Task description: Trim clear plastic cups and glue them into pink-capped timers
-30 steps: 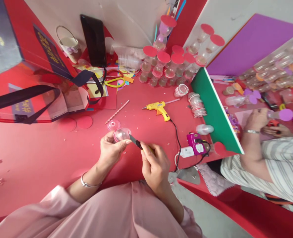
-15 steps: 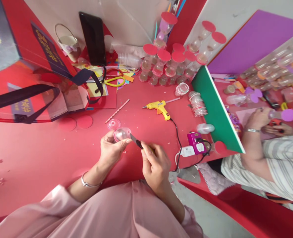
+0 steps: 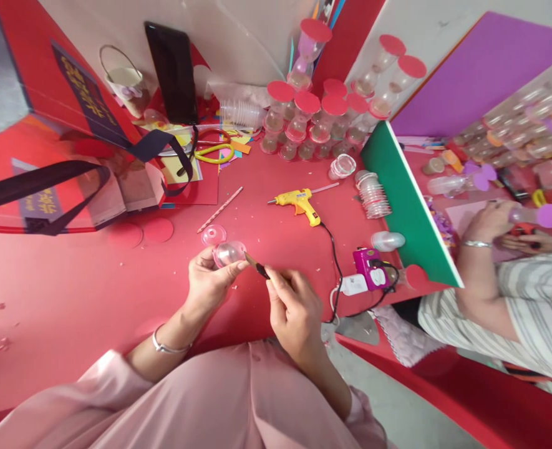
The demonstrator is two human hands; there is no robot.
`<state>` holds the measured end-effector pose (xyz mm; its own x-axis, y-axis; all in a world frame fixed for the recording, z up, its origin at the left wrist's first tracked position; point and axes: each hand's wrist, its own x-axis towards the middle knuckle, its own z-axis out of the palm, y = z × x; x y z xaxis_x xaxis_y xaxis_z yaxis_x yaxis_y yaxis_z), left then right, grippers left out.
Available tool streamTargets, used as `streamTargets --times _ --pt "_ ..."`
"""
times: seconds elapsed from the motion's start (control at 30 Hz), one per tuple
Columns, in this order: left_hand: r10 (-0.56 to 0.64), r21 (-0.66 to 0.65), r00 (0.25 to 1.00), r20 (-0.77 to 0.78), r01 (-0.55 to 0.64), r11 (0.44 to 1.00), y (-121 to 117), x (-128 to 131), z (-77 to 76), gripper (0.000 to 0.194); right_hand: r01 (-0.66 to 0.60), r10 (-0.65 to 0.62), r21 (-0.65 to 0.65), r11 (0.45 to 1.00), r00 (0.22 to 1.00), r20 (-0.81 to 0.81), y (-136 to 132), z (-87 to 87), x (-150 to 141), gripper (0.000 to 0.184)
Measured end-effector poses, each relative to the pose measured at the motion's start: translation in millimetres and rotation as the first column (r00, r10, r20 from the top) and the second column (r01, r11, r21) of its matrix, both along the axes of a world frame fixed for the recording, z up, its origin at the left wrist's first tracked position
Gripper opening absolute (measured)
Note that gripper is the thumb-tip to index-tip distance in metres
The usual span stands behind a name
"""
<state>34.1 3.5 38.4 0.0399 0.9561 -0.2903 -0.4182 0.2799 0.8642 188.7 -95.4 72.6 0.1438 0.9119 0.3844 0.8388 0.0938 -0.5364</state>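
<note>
Between the thumb and fingers of my left hand is a clear plastic cup, lying on its side with its end toward the right. My right hand grips a knife by its handle; the blade tip meets the cup's right end. Just beyond my left fingers lies a round clear lid with a hole in its middle. A pink striped straw rests on the red table farther away.
A yellow glue gun lies ahead, its cord trailing right. Hourglass-like cup pairs with red discs stand at the back. Beside stacked lids rises a green divider. A red gift bag stands left; a co-worker's arm is right.
The knife's blade has turned slightly at the end of the cup, and my right hand has shifted very little. My left hand keeps the cup in nearly the same place.
</note>
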Motion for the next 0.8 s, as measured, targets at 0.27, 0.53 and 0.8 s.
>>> streamTargets --times 0.27,0.53,0.8 --pt "-0.002 -0.01 1.0 -0.011 0.002 1.0 -0.5 -1.0 -1.5 0.037 0.002 -0.002 -0.003 1.0 1.0 0.002 1.3 -1.4 -2.2 0.035" --pt "-0.002 0.005 1.0 -0.007 0.002 1.0 0.2 -2.7 2.0 0.035 0.013 -0.013 -0.006 1.0 0.999 0.042 -0.7 -1.7 -4.4 0.039" --pt "0.005 0.026 1.0 -0.026 -0.004 1.0 -0.3 -0.6 3.9 0.039 0.033 -0.036 0.034 0.999 0.994 0.108 -0.8 -2.6 -6.1 0.042"
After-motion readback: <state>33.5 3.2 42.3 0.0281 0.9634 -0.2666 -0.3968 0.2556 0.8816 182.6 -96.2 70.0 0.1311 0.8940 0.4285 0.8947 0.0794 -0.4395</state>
